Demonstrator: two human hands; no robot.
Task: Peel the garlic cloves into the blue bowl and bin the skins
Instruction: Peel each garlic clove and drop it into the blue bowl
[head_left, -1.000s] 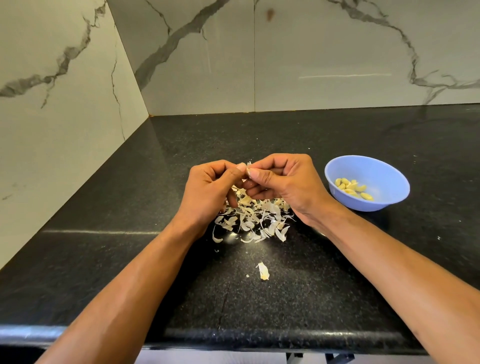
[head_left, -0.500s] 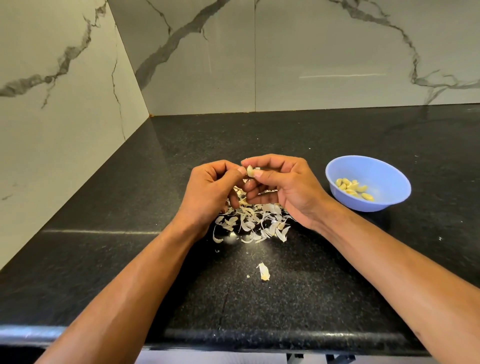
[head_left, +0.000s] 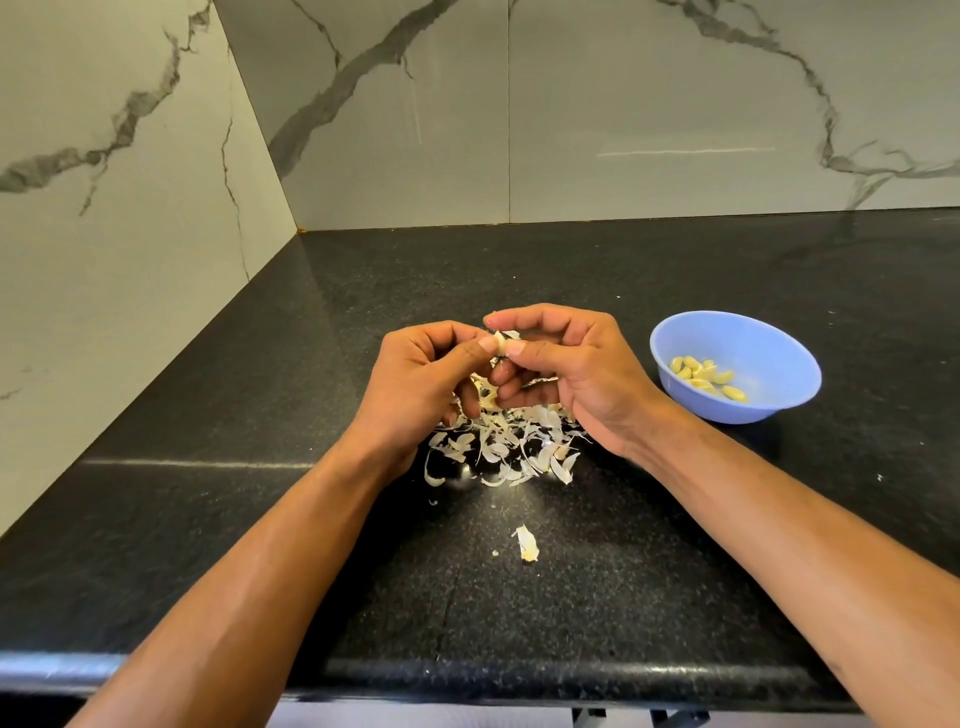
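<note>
Both hands meet above a heap of papery garlic skins (head_left: 511, 447) on the black counter. A garlic clove (head_left: 500, 340) is pinched between the thumb of my left hand (head_left: 421, 387) and the thumb and fingers of my right hand (head_left: 576, 371); all fingers are curled around it. The blue bowl (head_left: 779, 353) stands to the right of my right hand and holds several peeled yellowish cloves (head_left: 709, 378). A loose bit of skin (head_left: 527, 543) lies nearer to me than the heap. My hands hide the back of the heap.
The black granite counter (head_left: 675, 545) runs into a corner of marble-look wall tiles (head_left: 395, 114) at the back left. Its rounded front edge (head_left: 467, 675) lies close to me. No bin is in view.
My hands stayed over the heap, working the clove. My right fingers have lifted and opened slightly around it, and more of the clove shows between the thumbs.
</note>
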